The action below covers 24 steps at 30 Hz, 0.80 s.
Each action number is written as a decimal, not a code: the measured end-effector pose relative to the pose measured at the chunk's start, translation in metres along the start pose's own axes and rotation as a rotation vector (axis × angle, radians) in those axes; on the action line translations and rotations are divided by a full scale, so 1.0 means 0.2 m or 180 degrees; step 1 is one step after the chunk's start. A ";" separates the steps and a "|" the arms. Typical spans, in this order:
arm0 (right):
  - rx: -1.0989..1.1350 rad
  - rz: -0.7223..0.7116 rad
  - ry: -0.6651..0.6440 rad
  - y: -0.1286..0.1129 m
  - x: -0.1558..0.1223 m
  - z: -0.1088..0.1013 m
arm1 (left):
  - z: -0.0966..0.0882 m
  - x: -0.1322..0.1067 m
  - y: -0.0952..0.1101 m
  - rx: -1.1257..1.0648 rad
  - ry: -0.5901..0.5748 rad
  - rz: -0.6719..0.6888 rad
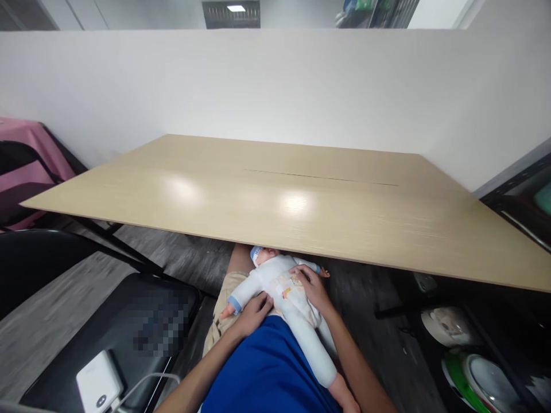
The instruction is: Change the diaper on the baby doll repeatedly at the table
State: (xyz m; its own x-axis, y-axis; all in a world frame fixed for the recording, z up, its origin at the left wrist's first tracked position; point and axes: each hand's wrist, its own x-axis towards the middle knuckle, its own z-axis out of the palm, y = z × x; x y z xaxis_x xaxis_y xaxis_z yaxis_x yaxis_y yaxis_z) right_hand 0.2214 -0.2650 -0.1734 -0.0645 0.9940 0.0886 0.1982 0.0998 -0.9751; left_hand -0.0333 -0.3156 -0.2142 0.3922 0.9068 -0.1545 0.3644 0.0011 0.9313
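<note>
Table [275, 212], wood-topped
Doll [293, 307], face-up on the lap [230, 284], head partly under the table edge; dressed and settled, I judge, only steadying left; long axis slanting, head away leftward, feet nearer, rightward
Hands apart, clamping nothing: right [313, 288] loosely spread on its belly, left [257, 312] relaxed beside its waist

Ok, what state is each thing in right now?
Doll: face up, clothed
Cap: on the doll's head
Left hand: at the doll's side, fingers bent
Right hand: resting on the doll's front
Power bank: lying on the near chair
Cable: seems plugged into the power bank
Near chair: unfolded
Table: standing
</note>
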 end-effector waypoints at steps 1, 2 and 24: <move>-0.0002 -0.0001 0.0003 0.00 0.00 0.00 | 0.00 0.00 0.00 -0.0008 -0.0001 0.0006; -0.0004 -0.0004 0.0007 0.00 0.00 0.00 | 0.00 0.00 0.01 -0.0018 -0.0004 0.0015; -0.0005 0.0009 0.0021 -0.01 -0.01 0.00 | 0.00 -0.01 0.01 -0.0032 0.0026 0.0040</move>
State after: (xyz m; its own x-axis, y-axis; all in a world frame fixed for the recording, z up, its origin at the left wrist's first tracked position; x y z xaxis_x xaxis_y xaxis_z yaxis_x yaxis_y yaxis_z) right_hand 0.2218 -0.2667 -0.1724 -0.0576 0.9945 0.0873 0.2000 0.0972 -0.9750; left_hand -0.0338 -0.3168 -0.2120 0.3897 0.9102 -0.1401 0.3510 -0.0062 0.9364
